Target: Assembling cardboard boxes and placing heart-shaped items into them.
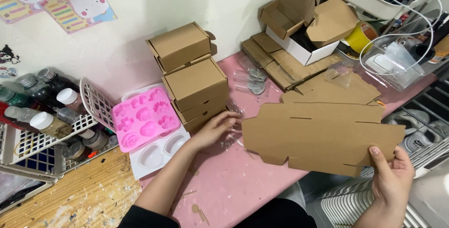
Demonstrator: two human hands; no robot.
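My right hand (390,174) grips the lower right edge of a flat, unfolded brown cardboard box blank (318,132), held just above the pink table (238,181). My left hand (216,129) rests on the table with fingers apart, its fingertips at the blank's left edge and next to a stack of folded brown cardboard boxes (194,83). More flat blanks (336,90) lie under and behind the held one.
A pink silicone mould (144,118) lies on a white mould tray (156,153) at the left. A white basket (51,134) holds several bottles. At the back stand an open white-sided box (304,41), flat cardboard pieces (276,57), clear plastic packets (250,80) and a clear bin with white cable (397,55).
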